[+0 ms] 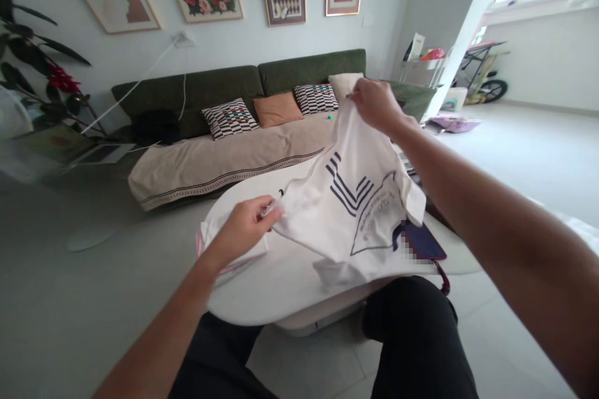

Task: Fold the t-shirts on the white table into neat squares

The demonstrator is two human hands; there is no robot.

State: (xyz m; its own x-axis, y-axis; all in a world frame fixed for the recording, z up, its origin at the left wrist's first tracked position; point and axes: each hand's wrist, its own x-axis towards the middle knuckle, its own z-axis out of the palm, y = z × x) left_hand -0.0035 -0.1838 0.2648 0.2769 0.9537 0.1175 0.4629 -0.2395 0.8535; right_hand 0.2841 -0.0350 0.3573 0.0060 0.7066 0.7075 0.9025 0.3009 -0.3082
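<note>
A white T-shirt (322, 212) with dark stripes and lettering hangs between my two hands over the white oval table. My left hand (248, 224) pinches one edge of it, low over the table's left part. Raised higher and farther off, my right hand (377, 106) grips another edge, its fingers closed on the cloth. Below my left hand lies a folded stack of white and pink cloth (243, 262). The lower part of the shirt droops close to the tabletop; whether it touches is hard to tell.
The white table (253, 299) stands right before my knees. A dark blue item (425, 242) with a red strap lies at its right edge, partly behind the shirt. Beyond is a green sofa (196, 90) with cushions. A plant (42, 56) stands at the left.
</note>
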